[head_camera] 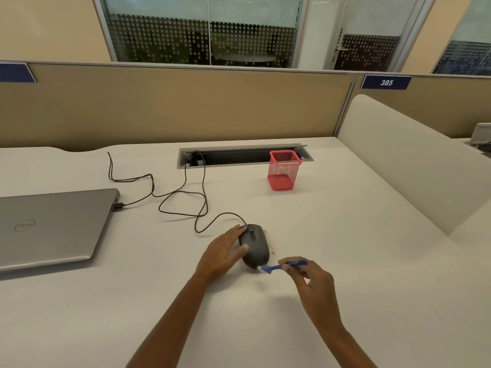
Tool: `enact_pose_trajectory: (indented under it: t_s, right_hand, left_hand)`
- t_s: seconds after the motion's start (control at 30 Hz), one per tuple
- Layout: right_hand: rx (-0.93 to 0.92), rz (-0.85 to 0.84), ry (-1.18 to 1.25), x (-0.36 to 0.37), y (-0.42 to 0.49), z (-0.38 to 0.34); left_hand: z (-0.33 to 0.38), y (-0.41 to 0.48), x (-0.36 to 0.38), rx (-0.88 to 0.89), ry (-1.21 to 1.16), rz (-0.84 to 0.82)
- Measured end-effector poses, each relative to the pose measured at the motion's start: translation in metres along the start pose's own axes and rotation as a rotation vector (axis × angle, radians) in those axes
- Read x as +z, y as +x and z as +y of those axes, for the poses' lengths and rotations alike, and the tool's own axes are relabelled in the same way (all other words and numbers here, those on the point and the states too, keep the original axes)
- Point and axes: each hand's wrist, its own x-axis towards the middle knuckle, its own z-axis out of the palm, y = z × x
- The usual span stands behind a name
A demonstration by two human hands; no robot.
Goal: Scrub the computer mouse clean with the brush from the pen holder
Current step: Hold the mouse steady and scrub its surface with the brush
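Head cam: my left hand point(225, 251) lies spread, steadying the mouse point(254, 245), while my right hand point(312, 281) pinches the brush point(281, 266). Bristles sit at its near edge, so I'd use short light strokes and keep that mouse pinned.

Left hand point(224, 251) steadies mouse point(254, 245); right hand point(312, 281) holds brush point(281, 266) at its near end.

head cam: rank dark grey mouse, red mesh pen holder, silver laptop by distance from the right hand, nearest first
1. Dark grey computer mouse: just left of the right hand, brush tip at its near end.
2. Red mesh pen holder: farther back on the desk, slightly left.
3. Closed silver laptop: far left, at the frame edge.
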Motion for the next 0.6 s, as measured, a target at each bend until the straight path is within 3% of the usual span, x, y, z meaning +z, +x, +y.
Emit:
enact_pose_trajectory:
  t_s: [0.1,0.33,0.6]
  right_hand:
    - [-0.048,0.083,-0.018,0.013,0.000,-0.006]
    - [-0.091,0.040,-0.075,0.023,-0.005,0.001]
    - [0.001,0.290,-0.061,-0.012,0.007,0.023]
  left_hand:
    - [-0.003,0.001,0.002,-0.018,-0.023,0.040]
    - [-0.003,0.000,0.003,0.001,0.010,0.031]
    - [-0.001,-0.002,0.001,-0.013,-0.004,0.029]
